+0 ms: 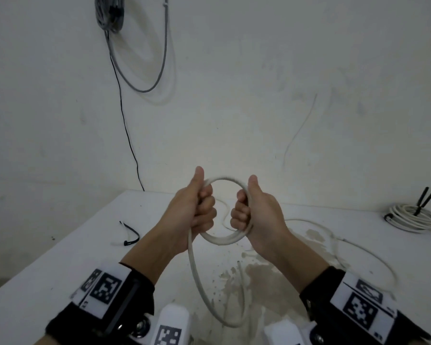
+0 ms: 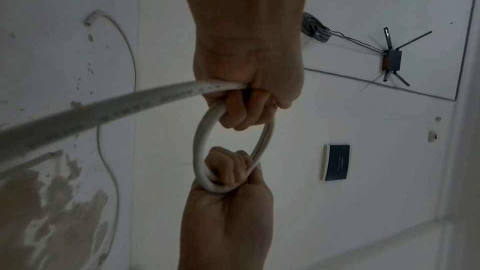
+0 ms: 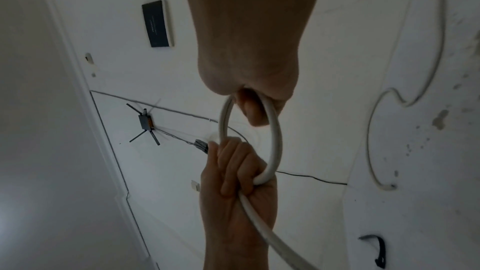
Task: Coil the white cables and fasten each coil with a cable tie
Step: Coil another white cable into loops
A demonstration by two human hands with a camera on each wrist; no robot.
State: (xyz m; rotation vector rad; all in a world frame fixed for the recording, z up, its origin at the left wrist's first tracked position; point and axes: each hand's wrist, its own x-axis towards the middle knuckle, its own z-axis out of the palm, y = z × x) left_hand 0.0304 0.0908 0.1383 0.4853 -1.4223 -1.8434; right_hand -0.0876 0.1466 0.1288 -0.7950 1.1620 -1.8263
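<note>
Two hands, left hand [image 1: 193,206] and right hand [image 1: 255,211], around white cable [image 1: 223,239] loop.

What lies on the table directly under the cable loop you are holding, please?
Under the loop, the table shows a stain and slack white cable; the hands cover the rest.

cable [image 1: 219,239]: off-white, faint grey print along the jacket
finished coil [image 1: 412,218]: same off-white, black tie on it
loose cable tie [image 1: 131,236]: black
table [image 1: 60,265]: white, brownish-grey blotchy stain and speckles mid-surface
wrist bands [image 1: 105,290]: black, white panels with black square-code markers
wall cables [image 1: 110,13]: grey bundle, thin black lead below
wall [image 1: 259,70]: plain white, a bit scuffed
</note>
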